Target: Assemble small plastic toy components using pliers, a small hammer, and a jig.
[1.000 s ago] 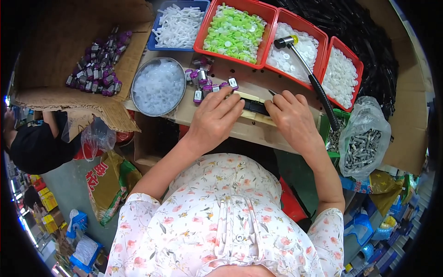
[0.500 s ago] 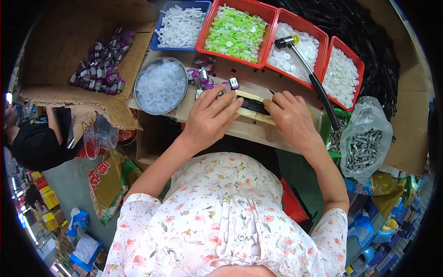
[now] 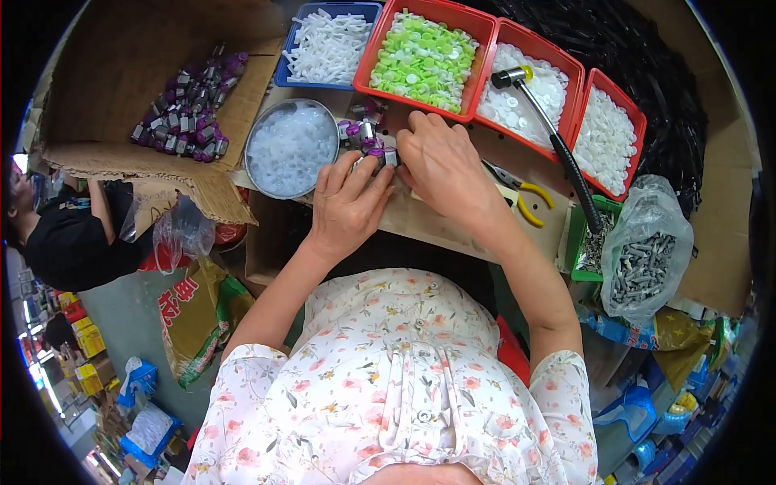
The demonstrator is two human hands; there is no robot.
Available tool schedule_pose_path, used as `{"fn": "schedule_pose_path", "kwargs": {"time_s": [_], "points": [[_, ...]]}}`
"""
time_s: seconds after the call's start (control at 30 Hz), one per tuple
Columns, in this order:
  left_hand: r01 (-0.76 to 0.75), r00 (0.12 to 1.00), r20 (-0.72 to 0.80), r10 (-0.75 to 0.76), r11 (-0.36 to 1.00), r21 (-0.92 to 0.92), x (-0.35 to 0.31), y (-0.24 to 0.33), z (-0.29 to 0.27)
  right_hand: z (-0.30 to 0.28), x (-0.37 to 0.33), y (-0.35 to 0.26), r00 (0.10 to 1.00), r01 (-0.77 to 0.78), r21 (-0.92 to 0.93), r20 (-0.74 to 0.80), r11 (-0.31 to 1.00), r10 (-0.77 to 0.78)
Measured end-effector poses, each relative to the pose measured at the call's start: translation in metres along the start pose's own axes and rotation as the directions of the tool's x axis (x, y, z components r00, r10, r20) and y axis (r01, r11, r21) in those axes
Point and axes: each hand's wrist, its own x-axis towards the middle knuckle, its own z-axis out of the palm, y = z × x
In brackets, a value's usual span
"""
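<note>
A small pile of silver metal parts with purple ends [image 3: 369,136] lies on the workbench beside a round bowl. My left hand [image 3: 347,202] rests at the near side of this pile, fingers stretched and slightly apart. Over the pile's right edge reaches my right hand [image 3: 446,166], its fingers bent; its fingertips meet one of the parts, and what they hold is hidden. Beneath my right hand the cream fixture is almost wholly covered. Pliers with yellow handles [image 3: 531,204] lie to its right.
Left stand a cardboard box [image 3: 89,105] of similar parts and the bowl [image 3: 293,149] of translucent pieces. Behind are a blue bin [image 3: 283,73] and red bins [image 3: 477,97]; a hammer [image 3: 558,145] lies across them. A green bin [image 3: 575,263] and clear bag [image 3: 651,210] sit right.
My right hand has left the fixture's right end and moved left to the part pile, uncovering the pliers. My left hand has shifted slightly left, off the fixture.
</note>
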Motion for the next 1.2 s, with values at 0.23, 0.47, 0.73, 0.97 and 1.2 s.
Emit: {"fn": "schedule_pose_path", "kwargs": {"time_s": [0.23, 0.47, 0.73, 0.97, 1.2], "points": [[0.046, 0.999, -0.021, -0.047, 0.997, -0.056, 0.005, 0.004, -0.005, -0.009, 0.002, 0.002, 0.998, -0.039, 0.165, 0.062, 0.986, 0.029], [0.218, 0.955, -0.077, -0.285, 0.855, -0.470, 0.030, 0.009, -0.010, -0.031, 0.005, -0.004, 0.990, -0.093, 0.304, 0.129, 0.948, 0.056], [0.506, 0.751, 0.418, -0.512, 0.038, -0.862, 0.049, 0.013, 0.001, -0.023, 0.000, 0.000, 0.984, -0.127, 0.500, -0.047, 0.857, 0.173], [0.539, 0.690, 0.519, -0.504, -0.121, -0.833, 0.054, 0.017, -0.002, -0.039, -0.021, -0.002, 0.965, -0.057, 0.309, -0.227, 0.949, 0.132], [0.410, 0.893, 0.162, -0.419, 0.613, -0.676, 0.046, 0.022, -0.010, -0.044, -0.047, -0.001, 0.979, -0.178, 0.133, -0.075, 0.975, 0.189]]}}
